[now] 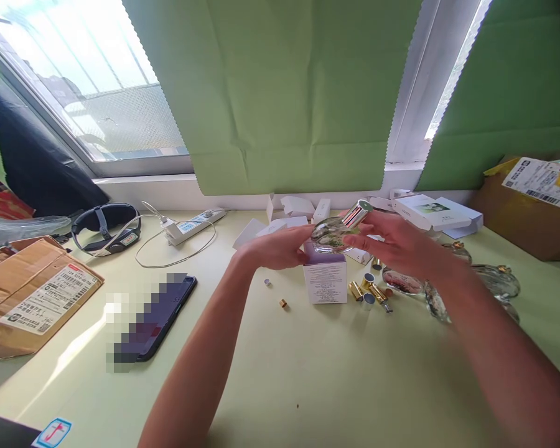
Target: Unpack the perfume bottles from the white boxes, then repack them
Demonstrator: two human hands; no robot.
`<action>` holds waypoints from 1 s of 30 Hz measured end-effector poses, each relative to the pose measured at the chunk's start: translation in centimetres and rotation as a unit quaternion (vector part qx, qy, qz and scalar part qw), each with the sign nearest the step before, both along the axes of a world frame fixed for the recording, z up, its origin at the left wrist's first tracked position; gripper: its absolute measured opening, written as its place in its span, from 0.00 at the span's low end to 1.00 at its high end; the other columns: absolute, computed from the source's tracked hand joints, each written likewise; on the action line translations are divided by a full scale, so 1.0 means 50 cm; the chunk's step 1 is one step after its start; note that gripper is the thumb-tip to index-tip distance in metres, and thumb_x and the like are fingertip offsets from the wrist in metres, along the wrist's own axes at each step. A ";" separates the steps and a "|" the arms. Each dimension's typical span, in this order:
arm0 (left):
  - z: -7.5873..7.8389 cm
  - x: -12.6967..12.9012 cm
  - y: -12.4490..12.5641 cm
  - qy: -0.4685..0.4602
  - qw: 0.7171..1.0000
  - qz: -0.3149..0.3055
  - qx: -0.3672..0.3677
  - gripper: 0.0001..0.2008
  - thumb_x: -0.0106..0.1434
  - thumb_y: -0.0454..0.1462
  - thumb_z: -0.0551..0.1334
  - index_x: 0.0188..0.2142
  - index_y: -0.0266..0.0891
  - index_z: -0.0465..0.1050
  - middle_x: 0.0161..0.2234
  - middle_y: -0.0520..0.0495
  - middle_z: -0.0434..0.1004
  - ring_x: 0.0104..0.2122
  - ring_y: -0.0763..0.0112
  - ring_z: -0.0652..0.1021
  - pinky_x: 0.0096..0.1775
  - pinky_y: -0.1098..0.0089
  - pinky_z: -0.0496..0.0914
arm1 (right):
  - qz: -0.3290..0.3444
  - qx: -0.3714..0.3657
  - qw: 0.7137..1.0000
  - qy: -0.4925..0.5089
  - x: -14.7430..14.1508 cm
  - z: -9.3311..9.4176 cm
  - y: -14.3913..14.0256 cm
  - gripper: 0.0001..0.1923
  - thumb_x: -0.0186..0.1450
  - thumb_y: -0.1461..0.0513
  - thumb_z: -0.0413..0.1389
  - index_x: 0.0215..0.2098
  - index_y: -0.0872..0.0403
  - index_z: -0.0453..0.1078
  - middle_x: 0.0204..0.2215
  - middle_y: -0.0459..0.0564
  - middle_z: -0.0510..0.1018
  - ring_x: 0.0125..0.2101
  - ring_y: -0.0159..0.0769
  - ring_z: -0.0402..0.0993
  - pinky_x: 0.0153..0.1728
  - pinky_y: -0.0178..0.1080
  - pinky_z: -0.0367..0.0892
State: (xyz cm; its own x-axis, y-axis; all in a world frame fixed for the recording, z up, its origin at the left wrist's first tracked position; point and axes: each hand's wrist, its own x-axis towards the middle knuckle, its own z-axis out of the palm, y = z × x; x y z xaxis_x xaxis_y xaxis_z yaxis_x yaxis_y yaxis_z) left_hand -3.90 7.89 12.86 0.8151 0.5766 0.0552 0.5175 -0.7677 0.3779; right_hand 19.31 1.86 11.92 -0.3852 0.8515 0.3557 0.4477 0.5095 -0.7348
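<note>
Both hands hold a rounded clear glass bottle (332,235) with a shiny silver cap just above a small white cardboard box (325,281): the left hand (280,247) cups its base, the right hand (396,241) pinches the neck end. Gold metal caps (368,291) lie scattered beside the box on the smooth pale-green table (308,379).

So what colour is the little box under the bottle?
The small box is white with a pale purple top edge, seen from the head view.
</note>
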 end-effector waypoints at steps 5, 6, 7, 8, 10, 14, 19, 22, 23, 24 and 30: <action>0.008 0.003 -0.005 -0.020 0.999 -0.024 -0.028 0.15 0.60 0.36 0.62 0.48 0.44 0.68 0.44 0.49 0.76 0.42 0.67 0.75 0.43 0.68 0.70 | -0.009 0.040 0.997 -0.063 0.000 0.008 -0.005 0.12 0.67 0.53 0.54 0.46 0.47 0.71 0.43 0.49 0.79 0.41 0.44 0.75 0.37 0.41 0.69; 0.008 0.003 -0.005 -0.022 0.999 -0.025 -0.029 0.15 0.60 0.36 0.62 0.48 0.44 0.68 0.43 0.49 0.76 0.42 0.68 0.75 0.42 0.68 0.70 | -0.007 0.036 0.997 -0.071 0.000 0.007 -0.004 0.13 0.67 0.53 0.54 0.47 0.47 0.71 0.44 0.49 0.79 0.42 0.44 0.75 0.38 0.41 0.68; 0.008 0.002 -0.005 -0.022 0.999 -0.028 -0.030 0.15 0.60 0.35 0.62 0.47 0.44 0.68 0.43 0.49 0.76 0.41 0.68 0.75 0.41 0.69 0.70 | -0.005 0.029 0.996 -0.079 0.000 0.006 -0.004 0.13 0.68 0.53 0.53 0.48 0.47 0.70 0.44 0.49 0.79 0.42 0.45 0.75 0.38 0.41 0.68; 0.007 0.001 -0.004 -0.020 0.999 -0.030 -0.032 0.14 0.60 0.34 0.61 0.47 0.44 0.68 0.43 0.50 0.76 0.41 0.69 0.75 0.40 0.69 0.69 | -0.003 0.020 0.996 -0.087 0.000 0.005 -0.003 0.14 0.68 0.53 0.52 0.48 0.47 0.70 0.44 0.49 0.79 0.42 0.45 0.75 0.37 0.41 0.67; 0.005 0.000 -0.003 -0.014 0.999 -0.029 -0.031 0.15 0.59 0.32 0.61 0.46 0.44 0.68 0.44 0.51 0.75 0.41 0.69 0.75 0.39 0.71 0.69 | 0.001 0.010 0.994 -0.105 0.001 0.004 -0.002 0.13 0.68 0.52 0.52 0.47 0.47 0.70 0.43 0.48 0.80 0.41 0.44 0.75 0.36 0.40 0.66; 0.002 -0.002 -0.003 -0.004 0.999 -0.025 -0.031 0.18 0.59 0.31 0.60 0.49 0.46 0.67 0.45 0.51 0.74 0.43 0.69 0.74 0.40 0.72 0.69 | -0.007 0.018 0.991 -0.132 0.004 0.007 -0.003 0.11 0.69 0.52 0.51 0.43 0.47 0.69 0.40 0.47 0.79 0.38 0.41 0.73 0.34 0.38 0.63; 0.006 0.000 -0.005 0.005 0.999 -0.020 -0.026 0.21 0.59 0.33 0.61 0.51 0.47 0.65 0.47 0.50 0.72 0.46 0.67 0.73 0.42 0.70 0.69 | -0.019 0.001 0.985 -0.173 0.005 0.004 0.002 0.14 0.69 0.48 0.49 0.40 0.49 0.68 0.34 0.46 0.75 0.34 0.38 0.70 0.33 0.38 0.61; 0.009 0.002 -0.006 0.010 0.999 -0.030 -0.025 0.15 0.58 0.32 0.61 0.45 0.45 0.66 0.44 0.51 0.72 0.44 0.68 0.73 0.42 0.69 0.69 | -0.008 0.002 0.985 -0.174 -0.001 -0.001 0.006 0.16 0.69 0.47 0.48 0.36 0.50 0.67 0.36 0.47 0.73 0.34 0.38 0.69 0.34 0.39 0.62; 0.009 0.003 -0.006 0.009 0.999 -0.034 -0.025 0.13 0.57 0.32 0.61 0.43 0.44 0.66 0.43 0.51 0.72 0.43 0.68 0.74 0.42 0.69 0.69 | -0.007 0.003 0.985 -0.174 -0.003 -0.002 0.006 0.17 0.69 0.47 0.48 0.35 0.50 0.66 0.36 0.48 0.72 0.33 0.37 0.68 0.34 0.39 0.62; 0.009 0.003 -0.006 0.005 0.999 -0.037 -0.026 0.12 0.57 0.32 0.62 0.41 0.43 0.66 0.42 0.52 0.72 0.42 0.69 0.74 0.42 0.69 0.69 | -0.007 0.003 0.985 -0.175 -0.005 -0.003 0.006 0.17 0.69 0.47 0.48 0.34 0.50 0.65 0.37 0.48 0.71 0.32 0.37 0.68 0.33 0.39 0.62; 0.012 0.000 -0.010 0.001 0.998 -0.047 -0.041 0.11 0.57 0.33 0.62 0.41 0.43 0.66 0.42 0.51 0.71 0.41 0.70 0.73 0.41 0.70 0.69 | -0.004 0.006 0.983 -0.182 -0.011 -0.009 0.002 0.16 0.70 0.48 0.46 0.34 0.50 0.62 0.37 0.46 0.68 0.31 0.34 0.66 0.32 0.39 0.62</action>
State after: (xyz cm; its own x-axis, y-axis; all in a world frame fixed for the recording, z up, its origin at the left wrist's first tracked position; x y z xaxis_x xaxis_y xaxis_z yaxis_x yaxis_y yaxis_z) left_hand -3.88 7.37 13.44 0.8662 0.4996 0.0099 0.4447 -0.7798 0.4406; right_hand 18.73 1.97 11.45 -0.4825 0.8516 0.2048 0.6842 0.5125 -0.5189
